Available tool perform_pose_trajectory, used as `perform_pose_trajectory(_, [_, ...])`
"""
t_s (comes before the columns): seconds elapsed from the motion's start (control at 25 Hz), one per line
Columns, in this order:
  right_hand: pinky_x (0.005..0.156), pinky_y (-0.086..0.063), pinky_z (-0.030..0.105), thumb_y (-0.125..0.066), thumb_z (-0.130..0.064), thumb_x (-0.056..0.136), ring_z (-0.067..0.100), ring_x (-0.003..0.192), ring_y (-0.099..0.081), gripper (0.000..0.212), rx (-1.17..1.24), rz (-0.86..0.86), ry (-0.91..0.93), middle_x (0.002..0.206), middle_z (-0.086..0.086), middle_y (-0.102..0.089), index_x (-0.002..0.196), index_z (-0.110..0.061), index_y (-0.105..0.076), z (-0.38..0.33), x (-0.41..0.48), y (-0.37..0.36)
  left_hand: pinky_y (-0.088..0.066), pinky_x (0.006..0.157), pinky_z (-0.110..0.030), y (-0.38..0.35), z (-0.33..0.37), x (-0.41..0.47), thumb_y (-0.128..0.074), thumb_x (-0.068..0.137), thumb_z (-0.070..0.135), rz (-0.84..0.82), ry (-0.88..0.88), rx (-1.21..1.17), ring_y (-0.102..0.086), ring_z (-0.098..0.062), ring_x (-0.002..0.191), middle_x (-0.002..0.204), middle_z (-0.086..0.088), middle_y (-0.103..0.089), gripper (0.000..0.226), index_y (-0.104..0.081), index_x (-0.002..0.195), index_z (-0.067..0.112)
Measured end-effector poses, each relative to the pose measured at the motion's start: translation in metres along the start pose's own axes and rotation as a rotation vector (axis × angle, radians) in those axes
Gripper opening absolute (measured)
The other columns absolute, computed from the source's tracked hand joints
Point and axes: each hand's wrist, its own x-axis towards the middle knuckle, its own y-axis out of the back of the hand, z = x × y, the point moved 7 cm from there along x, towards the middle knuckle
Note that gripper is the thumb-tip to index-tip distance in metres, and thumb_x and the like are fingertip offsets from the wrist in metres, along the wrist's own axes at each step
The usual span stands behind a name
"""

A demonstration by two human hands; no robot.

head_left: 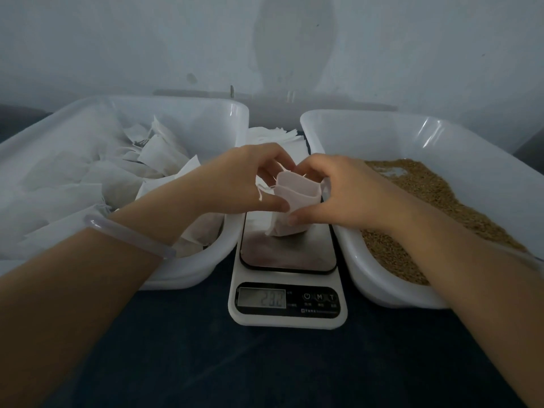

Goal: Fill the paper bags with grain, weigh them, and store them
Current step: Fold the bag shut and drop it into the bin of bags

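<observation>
Both hands pinched the paper bag (pixel 297 201), which stood upright on the steel plate of the scale (pixel 287 301) at the middle of the table (pixel 265 363). The left hand (pixel 250 178) gripped its left side and the right hand (pixel 332 192) its right, fingers curled. The grain (pixel 426 187) lay in the right tub (pixel 382 293) toward the table's right edge. The left tub (pixel 88 113), toward the left edge, held a heap of bags (pixel 123 178).
</observation>
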Motion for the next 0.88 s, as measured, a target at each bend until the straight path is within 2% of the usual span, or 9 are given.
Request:
perform_pose_trajectory(0.08, [0.063,-0.037,0.018,-0.077,-0.056,0.054,-0.004,0.086,-0.054,0.056,0.01,-0.005,-0.006,0.092,-0.023,-0.057,0.1,-0.038,-0.052,0.0004,0.0005,-0.0003,-0.045,0.078,-0.01,-0.0004,-0.0016,-0.0001,-0.082,0.065,0.026,0.001,0.014,-0.016,-0.061,0.004,0.09,0.097,0.017,-0.065,0.048,-0.053,0.103,0.033])
perform_pose_trajectory(0.16, [0.063,-0.037,0.018,-0.077,-0.056,0.053,-0.006,0.086,-0.053,0.056,0.023,-0.007,-0.009,0.092,-0.023,-0.057,0.101,-0.038,-0.053,0.0008,0.0008,-0.0006,-0.04,0.068,-0.002,-0.0011,-0.0037,0.0002,-0.081,0.066,0.025,0.003,0.028,-0.03,-0.061,0.006,0.088,0.096,0.016,-0.066,0.045,-0.052,0.098,0.038])
perform_pose_trajectory(0.24, [0.062,-0.037,0.019,-0.079,-0.054,0.054,-0.006,0.085,-0.053,0.055,0.031,-0.006,-0.008,0.092,-0.022,-0.057,0.101,-0.038,-0.053,0.0009,0.0007,-0.0007,-0.038,0.064,-0.001,-0.0008,-0.0052,0.0008,-0.08,0.068,0.024,0.012,0.034,-0.044,-0.061,0.005,0.086,0.096,0.014,-0.067,0.043,-0.051,0.093,0.043])
perform_pose_trajectory(0.4, [0.065,-0.038,0.017,-0.077,-0.056,0.053,0.003,0.089,-0.056,0.058,0.031,-0.002,-0.012,0.096,-0.021,-0.059,0.103,-0.038,-0.054,0.0024,0.0006,-0.0007,-0.04,0.067,-0.003,0.0002,-0.0076,0.0018,-0.079,0.07,0.025,0.019,0.026,-0.048,-0.061,0.005,0.082,0.093,0.014,-0.067,0.042,-0.05,0.093,0.045])
perform_pose_trajectory(0.56, [0.07,-0.04,0.018,-0.078,-0.055,0.055,0.006,0.093,-0.058,0.06,0.034,-0.002,-0.009,0.101,-0.016,-0.062,0.107,-0.036,-0.056,0.0039,0.0013,-0.001,-0.041,0.071,-0.008,-0.0007,-0.0084,0.0023,-0.077,0.07,0.029,0.003,0.022,-0.037,-0.06,0.008,0.083,0.092,0.016,-0.065,0.044,-0.048,0.099,0.043])
perform_pose_trajectory(0.68, [0.071,-0.04,0.018,-0.078,-0.054,0.054,0.007,0.095,-0.057,0.06,0.03,0.004,-0.011,0.102,-0.016,-0.061,0.107,-0.036,-0.056,0.0045,0.0012,-0.0006,-0.042,0.072,-0.009,-0.0006,-0.0069,0.0017,-0.074,0.067,0.034,-0.002,0.032,-0.033,-0.059,0.008,0.084,0.092,0.018,-0.065,0.042,-0.046,0.096,0.045])
perform_pose_trajectory(0.8, [0.069,-0.039,0.016,-0.079,-0.052,0.057,0.005,0.093,-0.056,0.054,0.024,-0.003,-0.008,0.101,-0.016,-0.06,0.103,-0.038,-0.055,0.0041,0.001,0.0003,-0.04,0.066,-0.003,0.0,-0.0077,0.0025,-0.076,0.07,0.027,-0.004,0.032,-0.018,-0.06,0.008,0.083,0.093,0.017,-0.066,0.04,-0.047,0.093,0.044])
perform_pose_trajectory(0.88, [0.062,-0.036,0.017,-0.078,-0.046,0.064,0.005,0.083,-0.055,0.036,-0.013,-0.004,0.014,0.091,-0.016,-0.059,0.09,-0.038,-0.054,0.0026,0.0013,0.0006,-0.038,0.066,-0.004,0.0008,-0.0079,0.0021,-0.076,0.072,0.028,0.002,0.042,-0.015,-0.059,0.008,0.084,0.095,0.015,-0.065,0.04,-0.049,0.098,0.039])
